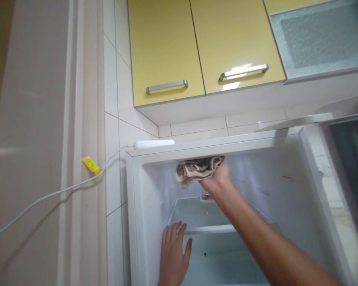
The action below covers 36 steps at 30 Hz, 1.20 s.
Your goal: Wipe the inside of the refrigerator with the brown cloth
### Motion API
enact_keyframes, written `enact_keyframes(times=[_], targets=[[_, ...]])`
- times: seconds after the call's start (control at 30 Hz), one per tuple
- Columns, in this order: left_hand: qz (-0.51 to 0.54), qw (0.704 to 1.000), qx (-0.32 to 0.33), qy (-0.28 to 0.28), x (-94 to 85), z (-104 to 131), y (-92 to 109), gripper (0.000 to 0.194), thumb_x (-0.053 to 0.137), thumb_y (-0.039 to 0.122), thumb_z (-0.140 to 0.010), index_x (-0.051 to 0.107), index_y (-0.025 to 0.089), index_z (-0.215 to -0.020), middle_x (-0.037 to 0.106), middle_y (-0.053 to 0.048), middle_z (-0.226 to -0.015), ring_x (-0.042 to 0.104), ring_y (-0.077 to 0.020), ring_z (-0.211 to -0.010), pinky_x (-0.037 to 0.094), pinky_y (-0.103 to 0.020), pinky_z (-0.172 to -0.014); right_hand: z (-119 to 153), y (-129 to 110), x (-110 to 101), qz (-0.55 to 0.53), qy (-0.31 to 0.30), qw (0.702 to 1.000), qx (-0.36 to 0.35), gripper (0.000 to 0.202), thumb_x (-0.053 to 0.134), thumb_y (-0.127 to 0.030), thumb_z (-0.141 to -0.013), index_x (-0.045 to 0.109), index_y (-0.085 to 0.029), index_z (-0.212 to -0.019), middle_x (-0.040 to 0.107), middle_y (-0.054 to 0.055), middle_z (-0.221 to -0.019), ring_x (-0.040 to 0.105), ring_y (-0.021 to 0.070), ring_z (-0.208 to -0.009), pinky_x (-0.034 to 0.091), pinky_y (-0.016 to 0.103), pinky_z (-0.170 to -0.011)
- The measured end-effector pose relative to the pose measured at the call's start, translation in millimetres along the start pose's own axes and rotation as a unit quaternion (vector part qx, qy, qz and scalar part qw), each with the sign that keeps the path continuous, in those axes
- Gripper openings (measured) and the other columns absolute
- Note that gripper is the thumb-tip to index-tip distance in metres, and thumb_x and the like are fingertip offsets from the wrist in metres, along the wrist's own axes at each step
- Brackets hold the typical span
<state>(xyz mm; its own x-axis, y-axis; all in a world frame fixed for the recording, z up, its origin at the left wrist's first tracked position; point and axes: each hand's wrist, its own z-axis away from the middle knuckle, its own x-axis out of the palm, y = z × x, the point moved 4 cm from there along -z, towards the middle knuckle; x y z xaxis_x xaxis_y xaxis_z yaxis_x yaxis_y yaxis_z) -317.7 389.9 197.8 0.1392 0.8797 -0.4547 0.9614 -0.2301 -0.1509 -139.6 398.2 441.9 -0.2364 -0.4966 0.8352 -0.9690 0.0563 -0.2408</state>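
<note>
My right hand (218, 177) reaches into the top of an open refrigerator (130, 214) and presses a folded brown-and-beige cloth (193, 170) up against its ceiling. The fingers of that hand are mostly behind the cloth. Lower down, my left hand (174, 252) holds nothing, its fingers apart, near the front edge of the glass shelf (193, 214) and the left inner wall. Whether it touches the shelf edge I cannot tell. At the back of the shelf, partly behind my right wrist, stands a small container (207, 196).
Yellow cabinets (167, 47) with metal handles hang above. A white flat device (154, 144) lies on the refrigerator top, its cable (52, 196) running left with a yellow tag (91, 165). A dark panel (353, 159) stands at the right. Tiled wall and a door frame (89, 99) are at the left.
</note>
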Motion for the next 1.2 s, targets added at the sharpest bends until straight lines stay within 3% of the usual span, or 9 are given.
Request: enact_keyframes(times=[0.2, 0.33, 0.47, 0.67, 0.77, 0.9, 0.97, 1.13, 1.2], targets=[[0.026, 0.999, -0.010, -0.043, -3.3, -6, -3, 0.037, 0.049, 0.030, -0.094, 0.059, 0.025, -0.129, 0.067, -0.007, -0.127, 0.060, -0.0235, -0.120, 0.044, -0.053, -0.111, 20, -110, -23, 0.020, 0.075, 0.994, -0.080, 0.037, 0.035, -0.026, -0.079, 0.068, -0.020, -0.094, 0.074, 0.005, -0.081, 0.069, 0.0249, -0.078, 0.058, 0.053, -0.079], [0.032, 0.998, -0.012, -0.058, -4.2, -9, -3, 0.038, 0.049, 0.033, -0.094, 0.059, 0.023, -0.129, 0.066, -0.007, -0.127, 0.059, -0.0241, -0.122, 0.041, -0.053, -0.113, 43, -148, -24, 0.003, 0.086, 0.981, -0.171, 0.026, 0.038, -0.027, -0.081, 0.064, -0.021, -0.080, 0.071, 0.003, -0.072, 0.069, 0.0230, -0.075, 0.059, 0.050, -0.079], [0.023, 0.998, -0.002, -0.056, -6.7, -9, -2, 0.040, 0.053, 0.033, -0.090, 0.058, 0.022, -0.129, 0.065, -0.009, -0.128, 0.059, -0.0261, -0.122, 0.039, -0.053, -0.114, 55, -147, -15, 0.040, 0.077, 0.970, -0.229, 0.017, 0.051, -0.034, -0.086, 0.061, -0.022, -0.078, 0.070, -0.002, -0.070, 0.069, 0.0192, -0.072, 0.061, 0.040, -0.072], [0.052, 0.992, -0.018, -0.118, -4.8, -12, -4, 0.054, 0.057, 0.027, -0.083, 0.054, 0.020, -0.136, 0.061, -0.011, -0.138, 0.051, -0.0292, -0.133, 0.030, -0.055, -0.119, 74, -137, -26, 0.128, 0.188, 0.950, -0.215, 0.015, 0.062, -0.007, -0.064, 0.056, -0.019, -0.068, 0.063, -0.007, -0.053, 0.058, 0.0115, -0.048, 0.051, 0.023, -0.047], [0.103, 0.980, -0.076, -0.153, -7.7, -17, -7, 0.057, 0.056, 0.025, -0.080, 0.054, 0.017, -0.137, 0.059, -0.012, -0.142, 0.045, -0.0311, -0.140, 0.026, -0.057, -0.121, 113, -130, -41, 0.138, 0.173, 0.956, -0.195, 0.013, 0.066, -0.011, -0.062, 0.060, -0.018, -0.071, 0.069, -0.005, -0.060, 0.061, 0.0117, -0.051, 0.053, 0.023, -0.051], [0.241, 0.949, -0.178, -0.097, -30.2, -8, 12, 0.052, 0.055, 0.033, -0.080, 0.061, 0.017, -0.129, 0.058, -0.013, -0.144, 0.034, -0.0327, -0.147, 0.021, -0.057, -0.123, 191, -107, -87, 0.153, 0.156, 0.972, -0.082, 0.021, 0.077, -0.017, -0.058, 0.069, -0.018, -0.077, 0.078, 0.000, -0.077, 0.070, 0.0166, -0.064, 0.060, 0.031, -0.069], [0.369, 0.887, -0.264, -0.087, -41.4, 15, 37, 0.052, 0.056, 0.046, -0.080, 0.065, 0.017, -0.123, 0.061, -0.014, -0.141, 0.037, -0.0334, -0.146, 0.023, -0.055, -0.123, 234, -92, -122, 0.158, 0.168, 0.973, -0.017, 0.022, 0.082, -0.021, -0.056, 0.070, -0.018, -0.074, 0.079, 0.003, -0.083, 0.073, 0.0210, -0.073, 0.060, 0.037, -0.077], [0.731, 0.481, -0.397, -0.279, -41.4, 128, 148, 0.080, 0.039, 0.082, -0.080, 0.067, 0.020, -0.123, 0.067, -0.014, -0.133, 0.050, -0.0339, -0.137, 0.031, -0.055, -0.119, 332, -63, -216, 0.242, 0.189, 0.946, 0.104, 0.039, 0.080, -0.050, -0.060, 0.078, -0.023, -0.088, 0.079, 0.010, -0.100, 0.070, 0.0368, -0.107, 0.057, 0.051, -0.089], [0.748, 0.405, -0.444, -0.282, -36.0, 177, 171, 0.087, 0.045, 0.090, -0.068, 0.075, 0.019, -0.109, 0.073, -0.015, -0.121, 0.048, -0.0362, -0.139, 0.030, -0.053, -0.121, 365, -63, -244, 0.298, 0.209, 0.925, 0.104, 0.050, 0.082, -0.056, -0.057, 0.079, -0.028, -0.098, 0.078, 0.010, -0.105, 0.063, 0.0393, -0.120, 0.055, 0.052, -0.095]])
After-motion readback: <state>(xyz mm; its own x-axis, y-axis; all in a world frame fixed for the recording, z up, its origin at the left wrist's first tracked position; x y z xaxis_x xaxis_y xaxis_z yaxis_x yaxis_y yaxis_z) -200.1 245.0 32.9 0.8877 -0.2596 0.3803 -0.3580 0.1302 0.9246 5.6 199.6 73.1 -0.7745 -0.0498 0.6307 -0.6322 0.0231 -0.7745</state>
